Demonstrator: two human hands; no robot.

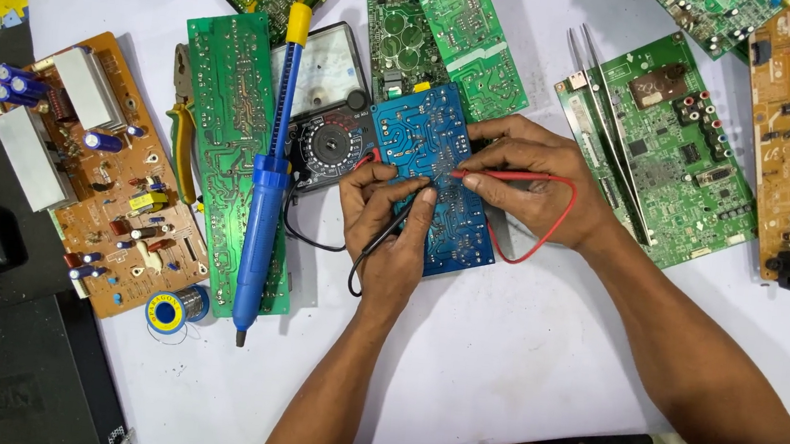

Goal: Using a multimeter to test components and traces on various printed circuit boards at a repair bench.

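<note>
Blue board point(433, 173): thin, stiff, light; hold it by its edges, mid-bench.
Left hand point(385, 221): you pinch the black probe point(393, 227).
Right hand point(539, 183): you pinch the red probe point(506, 176).

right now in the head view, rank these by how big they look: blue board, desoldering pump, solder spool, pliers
1. Desoldering pump, the longest.
2. Blue board, shorter but much wider; part is hidden under the hands, so first place is unsure.
3. Pliers, partly hidden.
4. Solder spool.
</note>
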